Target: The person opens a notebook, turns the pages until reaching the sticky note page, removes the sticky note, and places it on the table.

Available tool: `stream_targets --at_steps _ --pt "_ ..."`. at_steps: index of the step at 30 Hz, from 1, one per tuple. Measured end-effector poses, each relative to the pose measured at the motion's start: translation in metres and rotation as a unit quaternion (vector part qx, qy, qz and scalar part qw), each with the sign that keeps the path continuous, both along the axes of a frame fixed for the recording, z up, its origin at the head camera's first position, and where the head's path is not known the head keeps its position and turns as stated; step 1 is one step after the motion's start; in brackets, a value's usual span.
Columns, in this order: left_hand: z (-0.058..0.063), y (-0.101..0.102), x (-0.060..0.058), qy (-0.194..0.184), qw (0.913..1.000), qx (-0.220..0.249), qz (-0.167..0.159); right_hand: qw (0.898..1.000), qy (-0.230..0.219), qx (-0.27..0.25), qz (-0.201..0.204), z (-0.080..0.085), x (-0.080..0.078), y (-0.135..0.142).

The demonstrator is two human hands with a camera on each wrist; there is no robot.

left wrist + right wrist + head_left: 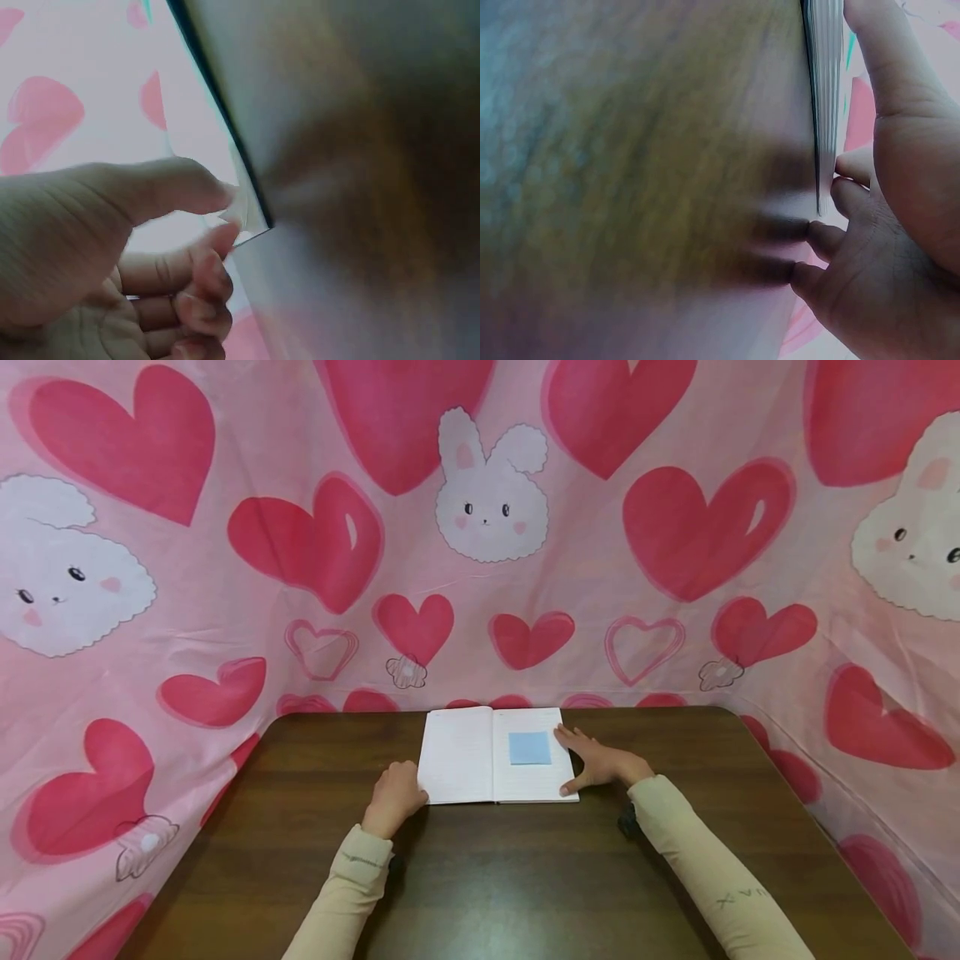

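Observation:
An open notebook point(457, 760) with white pages lies on the table, and a light blue sticky note point(529, 748) is on its right page. At the lower left corner of the notebook is my left hand point(396, 795). In the left wrist view, the thumb and index finger of my left hand point(150, 247) pinch the page corner point(238, 206), the other fingers curled. My right hand point(596, 762) rests spread along the notebook's right edge, thumb near the lower corner. The right wrist view shows the page block point(825, 97) beside my right hand point(885, 187), with some fingertips on the table.
The dark brown wooden table point(510, 877) extends around the notebook on every side. Pink cloth point(585, 568) with hearts and rabbits hangs behind it and along both sides. A small dark object point(628, 822) shows under the right sleeve.

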State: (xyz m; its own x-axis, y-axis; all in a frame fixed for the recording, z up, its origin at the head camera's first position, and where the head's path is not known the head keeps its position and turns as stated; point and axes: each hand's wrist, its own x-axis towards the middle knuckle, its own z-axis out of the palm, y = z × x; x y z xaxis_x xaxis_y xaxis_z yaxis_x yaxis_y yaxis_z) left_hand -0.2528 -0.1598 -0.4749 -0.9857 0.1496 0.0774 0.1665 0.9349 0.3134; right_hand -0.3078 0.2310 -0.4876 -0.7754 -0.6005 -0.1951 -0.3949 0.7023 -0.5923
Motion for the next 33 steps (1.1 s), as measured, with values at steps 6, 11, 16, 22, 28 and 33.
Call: stream_targets --at_steps 6,11,16,22,28,33 --pt "0.001 0.002 -0.006 0.078 0.9947 -0.018 -0.065 1.000 0.005 -0.002 0.005 0.000 0.001 -0.001" --pt "0.000 0.014 -0.023 0.090 0.9786 -0.010 -0.185 1.000 0.006 -0.009 0.005 0.002 0.002 -0.001" --pt "-0.001 0.031 -0.039 0.056 0.9717 -0.009 -0.229 1.000 0.005 -0.004 0.005 0.001 0.002 -0.001" --pt "-0.004 0.050 -0.056 0.029 0.9728 -0.020 -0.229 1.000 0.004 -0.005 0.001 0.000 0.001 -0.001" --pt "-0.006 0.062 -0.066 -0.013 0.9760 -0.031 -0.215 1.000 0.002 -0.005 0.000 -0.001 0.001 -0.001" --pt "-0.009 0.065 -0.066 -0.047 0.9762 -0.046 -0.207 1.000 0.002 -0.007 0.002 0.000 0.002 0.000"
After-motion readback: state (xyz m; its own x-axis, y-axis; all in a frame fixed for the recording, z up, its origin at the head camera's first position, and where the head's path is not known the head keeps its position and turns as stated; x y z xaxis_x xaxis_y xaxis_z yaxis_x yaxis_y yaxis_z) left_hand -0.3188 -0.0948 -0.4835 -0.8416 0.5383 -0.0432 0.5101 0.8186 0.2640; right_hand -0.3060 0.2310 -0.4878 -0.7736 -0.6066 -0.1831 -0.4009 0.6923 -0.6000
